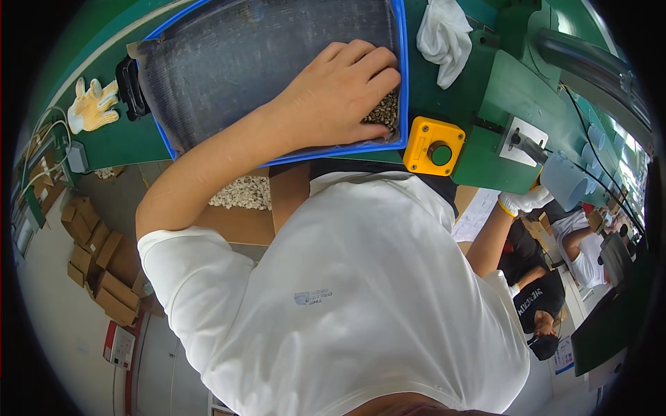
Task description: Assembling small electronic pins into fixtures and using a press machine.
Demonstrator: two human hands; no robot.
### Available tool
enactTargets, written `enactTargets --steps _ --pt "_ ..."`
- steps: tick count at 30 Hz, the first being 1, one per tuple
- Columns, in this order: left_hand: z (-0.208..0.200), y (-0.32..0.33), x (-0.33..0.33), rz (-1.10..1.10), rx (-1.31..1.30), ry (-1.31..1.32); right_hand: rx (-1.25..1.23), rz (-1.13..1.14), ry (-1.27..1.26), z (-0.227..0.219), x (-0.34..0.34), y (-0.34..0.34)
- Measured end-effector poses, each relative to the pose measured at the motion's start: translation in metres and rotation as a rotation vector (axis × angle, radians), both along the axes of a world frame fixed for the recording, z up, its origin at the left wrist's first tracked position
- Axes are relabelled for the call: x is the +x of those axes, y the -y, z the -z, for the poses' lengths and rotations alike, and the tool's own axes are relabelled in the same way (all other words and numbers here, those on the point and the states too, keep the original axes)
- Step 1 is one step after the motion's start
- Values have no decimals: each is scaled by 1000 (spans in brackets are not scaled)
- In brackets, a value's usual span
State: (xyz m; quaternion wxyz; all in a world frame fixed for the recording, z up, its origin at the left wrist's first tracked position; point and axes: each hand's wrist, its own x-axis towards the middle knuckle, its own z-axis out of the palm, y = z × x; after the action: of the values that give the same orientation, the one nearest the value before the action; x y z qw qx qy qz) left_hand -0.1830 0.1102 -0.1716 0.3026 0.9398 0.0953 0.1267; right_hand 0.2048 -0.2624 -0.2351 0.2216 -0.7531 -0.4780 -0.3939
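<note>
My left hand (347, 93) is bare and lies over the right end of a blue bin (404, 41). Its bent fingers and thumb are apart around a heap of small brass-coloured metal parts (383, 113); the fingertips are partly hidden. A dark grey ribbed sheet (243, 62) covers most of the bin. At the right, my right hand (525, 201) wears a white glove with a yellow cuff. It is closed beside a clear bluish plastic cup-shaped piece (563, 182) under the green machine (499, 139); what its fingers hold is hidden.
A yellow box with a green push button (440, 153) sits beside the bin. A white cloth (445, 41) and a yellow-white glove (93, 105) lie on the green bench (444, 104). Below stand cardboard boxes (114, 284) and a carton of pale pieces (243, 193). Other people (541, 284) work at the right.
</note>
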Motion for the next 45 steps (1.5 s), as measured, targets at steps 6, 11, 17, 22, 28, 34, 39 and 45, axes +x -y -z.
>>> enactTargets --steps 6,11,17,22,28,34,39,45 --pt "1 7 -1 -46 -20 21 -49 126 -136 -9 -9 -2" --pt "4 4 0 -60 5 52 -40 115 -159 -8 -10 -4" --pt "-5 1 -9 19 62 8 47 29 -160 4 0 -1" --pt "-24 12 -2 -19 -20 -58 -52 95 -166 -13 -5 5" --pt "-35 30 -6 -25 -54 -57 -119 214 -426 43 8 40" --pt "-24 67 -2 -317 -162 59 227 -309 -947 -109 -74 -42" --pt "-13 70 12 -472 -9 109 163 -457 -1144 -181 -101 -118" --pt "3 71 4 -556 24 152 740 -612 -557 -155 -28 -85"
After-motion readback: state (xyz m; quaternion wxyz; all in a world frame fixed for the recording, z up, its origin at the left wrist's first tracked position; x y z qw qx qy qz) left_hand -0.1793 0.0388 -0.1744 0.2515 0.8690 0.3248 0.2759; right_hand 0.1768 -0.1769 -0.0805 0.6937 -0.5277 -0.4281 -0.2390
